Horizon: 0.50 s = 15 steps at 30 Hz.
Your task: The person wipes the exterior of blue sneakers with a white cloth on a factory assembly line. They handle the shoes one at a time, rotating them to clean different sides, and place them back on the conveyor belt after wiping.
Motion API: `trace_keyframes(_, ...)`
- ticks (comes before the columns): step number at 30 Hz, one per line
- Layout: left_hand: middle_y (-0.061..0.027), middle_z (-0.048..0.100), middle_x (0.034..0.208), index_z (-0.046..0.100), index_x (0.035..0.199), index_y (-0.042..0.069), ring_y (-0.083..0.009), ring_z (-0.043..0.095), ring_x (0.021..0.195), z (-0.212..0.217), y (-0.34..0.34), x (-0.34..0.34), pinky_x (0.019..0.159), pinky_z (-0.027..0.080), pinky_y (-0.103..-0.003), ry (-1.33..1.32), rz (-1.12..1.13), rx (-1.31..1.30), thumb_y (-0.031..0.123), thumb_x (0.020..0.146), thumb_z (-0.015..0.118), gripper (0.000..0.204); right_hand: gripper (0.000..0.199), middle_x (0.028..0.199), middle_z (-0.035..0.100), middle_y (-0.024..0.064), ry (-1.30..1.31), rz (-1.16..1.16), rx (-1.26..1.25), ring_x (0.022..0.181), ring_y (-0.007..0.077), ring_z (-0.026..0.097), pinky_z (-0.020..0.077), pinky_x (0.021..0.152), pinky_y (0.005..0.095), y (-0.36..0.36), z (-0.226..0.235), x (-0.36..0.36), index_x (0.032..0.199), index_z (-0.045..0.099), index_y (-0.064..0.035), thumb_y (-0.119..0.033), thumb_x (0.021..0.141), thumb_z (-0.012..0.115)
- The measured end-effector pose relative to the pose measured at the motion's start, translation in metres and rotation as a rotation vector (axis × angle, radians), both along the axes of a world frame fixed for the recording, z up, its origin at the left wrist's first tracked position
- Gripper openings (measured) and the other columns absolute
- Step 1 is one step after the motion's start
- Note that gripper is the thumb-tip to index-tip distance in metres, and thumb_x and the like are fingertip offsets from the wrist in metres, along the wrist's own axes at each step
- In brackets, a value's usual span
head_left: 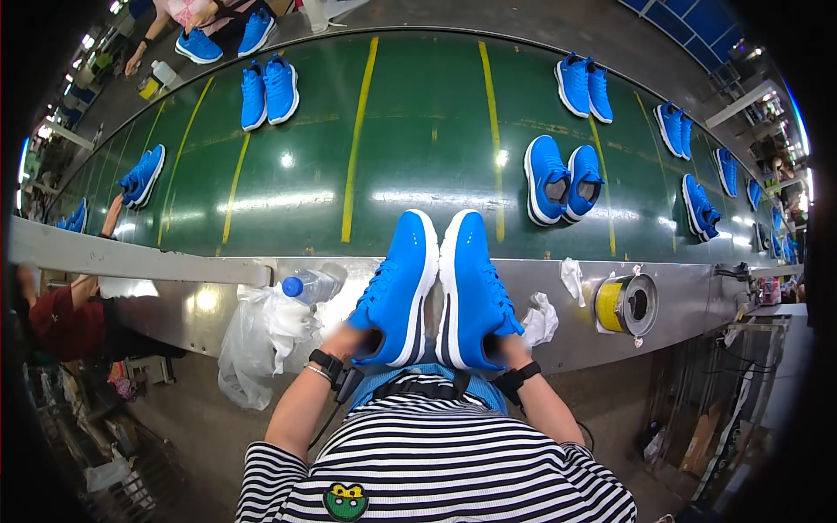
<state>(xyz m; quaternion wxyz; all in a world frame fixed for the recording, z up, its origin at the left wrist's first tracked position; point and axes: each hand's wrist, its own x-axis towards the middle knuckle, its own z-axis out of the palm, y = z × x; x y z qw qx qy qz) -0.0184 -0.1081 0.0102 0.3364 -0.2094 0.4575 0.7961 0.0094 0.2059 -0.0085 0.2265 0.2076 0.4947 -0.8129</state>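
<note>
I hold a pair of blue shoes, the left shoe [397,292] and the right shoe [475,292], side by side with toes pointing at the green conveyor belt [418,131], heels over the steel surface [680,301] on my side of that belt. My left hand [353,338] has its grip closed on the left heel, my right hand [501,344] on the right heel. I judge that level soles and matched toes suit a clean set-down. Both forearms rise from below, wrists bent inward.
</note>
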Motion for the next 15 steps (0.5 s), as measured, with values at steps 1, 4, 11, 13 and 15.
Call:
trace_keyframes(1,-0.0097,0.053,0.115,0.043,0.124,0.003,-0.0184,0.053,0.100,-0.002,-0.002,0.000,0.087,0.044,-0.031,-0.014,-0.005,-0.014,0.013,0.085,0.050,0.041,0.044,0.125,0.046,0.0089,-0.002,-0.010,-0.011,0.109,0.0185,0.047,0.0382,0.094,0.0332,0.001,0.004,0.000,0.129,0.036,-0.0056,-0.022,0.090,0.047)
trace_keyframes(4,-0.0097,0.054,0.113,0.045,0.121,0.002,-0.0173,0.054,0.097,0.002,-0.006,0.001,0.085,0.044,-0.030,0.064,-0.042,-0.116,0.018,0.086,0.049,0.039,0.045,0.124,0.046,0.0086,-0.002,-0.005,-0.024,0.109,0.0178,0.047,0.0382,0.094,0.0323,0.008,0.005,0.001,0.129,0.036,-0.0054,-0.022,0.089,0.048)
trace_keyframes(11,-0.0067,0.057,0.106,0.051,0.115,0.002,-0.0139,0.053,0.093,0.007,-0.012,0.005,0.083,0.043,-0.028,0.276,-0.147,-0.225,0.018,0.083,0.054,0.036,0.047,0.122,0.048,0.0080,0.040,0.095,0.013,0.107,0.0162,0.048,0.0380,0.093,0.0302,0.025,0.002,0.004,0.129,0.037,-0.0047,-0.022,0.087,0.050)
trace_keyframes(13,-0.0055,0.057,0.105,0.052,0.114,0.002,-0.0131,0.053,0.092,-0.001,-0.018,0.006,0.083,0.043,-0.027,0.298,-0.171,-0.233,0.017,0.082,0.055,0.036,0.047,0.122,0.048,0.0078,0.061,0.125,0.032,0.107,0.0158,0.048,0.0379,0.093,0.0296,0.029,0.003,0.005,0.129,0.037,-0.0045,-0.022,0.087,0.050)
trace_keyframes(15,-0.0044,0.058,0.104,0.053,0.113,0.002,-0.0123,0.052,0.092,-0.003,-0.023,0.008,0.082,0.043,-0.027,0.363,-0.216,-0.253,0.016,0.082,0.056,0.034,0.048,0.121,0.048,0.0076,0.093,0.162,0.058,0.107,0.0153,0.048,0.0379,0.092,0.0290,0.032,0.004,0.006,0.128,0.037,-0.0043,-0.022,0.086,0.051)
